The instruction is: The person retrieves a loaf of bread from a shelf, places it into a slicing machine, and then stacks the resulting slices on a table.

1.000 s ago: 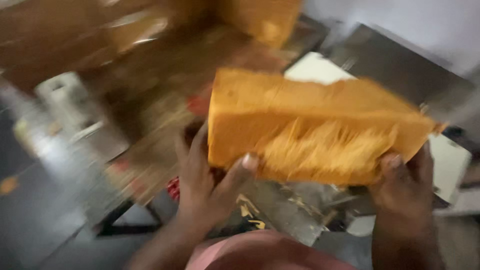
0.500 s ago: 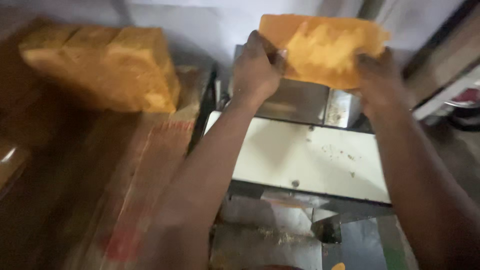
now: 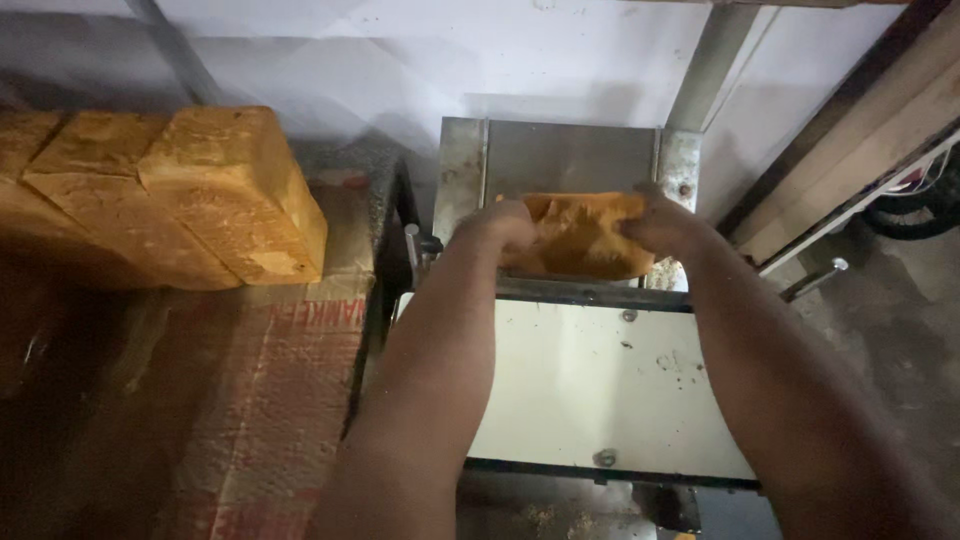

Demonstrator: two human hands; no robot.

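Left hand [image 3: 505, 228] and right hand [image 3: 665, 225] grip the golden-brown rectangular bread loaf [image 3: 585, 235], seating it in the grey metal slicer chute [image 3: 565, 160]; further stacked orange-brown loaves [image 3: 160, 195] await.

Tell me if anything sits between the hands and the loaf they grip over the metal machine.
Nothing visible does. The left hand and the right hand press directly on the ends of the orange-brown loaf, held against the machine's steel chute.

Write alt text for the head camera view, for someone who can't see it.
Both hands, left hand and right hand, hold an orange-brown loaf over a metal machine with a white panel. More loaves sit on a cardboard-covered table at left.
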